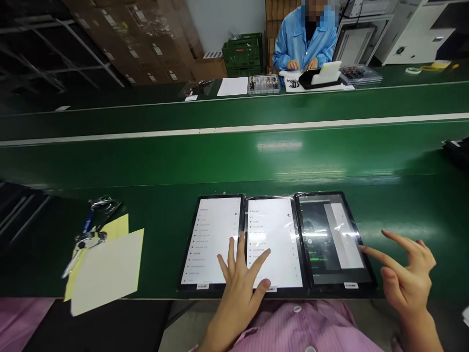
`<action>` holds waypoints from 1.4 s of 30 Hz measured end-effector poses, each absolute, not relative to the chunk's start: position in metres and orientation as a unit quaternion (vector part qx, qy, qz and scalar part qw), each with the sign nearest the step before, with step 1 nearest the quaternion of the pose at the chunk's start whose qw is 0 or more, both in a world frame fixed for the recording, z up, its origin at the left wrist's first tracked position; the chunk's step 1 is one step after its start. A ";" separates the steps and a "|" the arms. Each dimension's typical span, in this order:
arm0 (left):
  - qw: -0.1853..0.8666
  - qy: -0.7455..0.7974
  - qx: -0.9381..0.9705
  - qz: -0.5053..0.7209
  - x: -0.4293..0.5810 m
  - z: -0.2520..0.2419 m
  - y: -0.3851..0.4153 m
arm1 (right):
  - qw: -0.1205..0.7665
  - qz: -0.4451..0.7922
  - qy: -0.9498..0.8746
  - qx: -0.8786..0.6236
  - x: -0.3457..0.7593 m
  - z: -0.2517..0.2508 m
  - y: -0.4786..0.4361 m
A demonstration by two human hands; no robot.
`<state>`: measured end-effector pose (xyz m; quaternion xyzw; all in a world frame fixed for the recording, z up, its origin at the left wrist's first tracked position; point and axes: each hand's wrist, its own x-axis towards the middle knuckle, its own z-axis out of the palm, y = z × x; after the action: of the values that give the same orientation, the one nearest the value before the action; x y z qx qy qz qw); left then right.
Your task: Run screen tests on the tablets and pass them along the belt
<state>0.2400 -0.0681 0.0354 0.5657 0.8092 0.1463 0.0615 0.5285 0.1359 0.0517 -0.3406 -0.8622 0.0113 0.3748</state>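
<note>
Three tablets lie side by side at the near edge of the green bench. The left tablet and the middle tablet both show a white list page headed Internet. On the right tablet the screen is dark, with a pale panel at one side. My left hand is spread over the inner edges of the left and middle tablets; I cannot tell whether its fingertips touch the glass. With its index finger out, my right hand reaches the right edge of the right tablet, holding nothing.
Left of the tablets lie papers, scissors and a blue pen. A raised green divider runs across the bench. Beyond it, a person in a blue jacket sits by a stand and a parts box. Dark items lie far right.
</note>
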 end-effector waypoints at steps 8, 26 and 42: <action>-0.005 0.913 0.364 0.186 0.190 0.046 -0.079 | 0.368 0.026 -0.879 -0.303 0.507 0.051 0.127; -0.036 0.829 0.523 0.193 0.220 0.034 -0.088 | 0.265 0.061 -0.916 -0.294 0.489 0.042 0.116; -0.052 0.908 0.384 0.158 0.158 0.052 -0.123 | 0.289 0.014 -0.897 -0.334 0.493 0.039 0.119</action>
<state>0.1577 -0.1225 0.0518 0.3843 0.9081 0.1579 -0.0519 0.4929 0.1186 0.0391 -0.3335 -0.8973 0.0139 0.2888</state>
